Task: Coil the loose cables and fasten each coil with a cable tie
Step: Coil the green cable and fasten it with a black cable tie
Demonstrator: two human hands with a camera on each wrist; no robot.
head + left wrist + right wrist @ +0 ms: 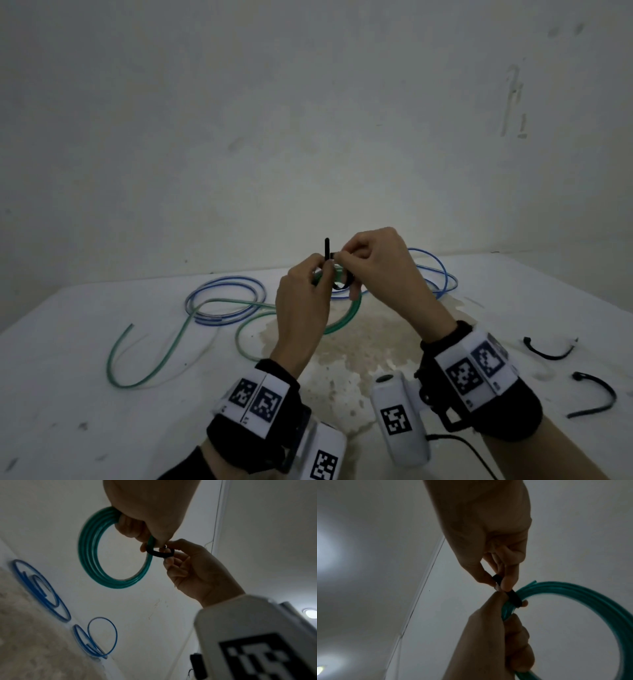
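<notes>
White table [102, 428] against a bare wall. Left hand [301, 308] grips the green coil [89, 550] above it, keeping turns bunched; right hand [380, 263] pinches the black tie [160, 553] w/ fingertips, looped round the bundle (prob. to thread it). Blue cables [219, 301] lie loose behind.

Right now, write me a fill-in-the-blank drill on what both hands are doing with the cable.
1. The left hand grips a coil of ____ cable.
2. The right hand pinches a ____ cable tie looped round that coil.
3. Two spare ties lie on the table by the ____ wrist.
4. The cables on the table near the wall are ____.

Missing words: green; black; right; blue
</notes>
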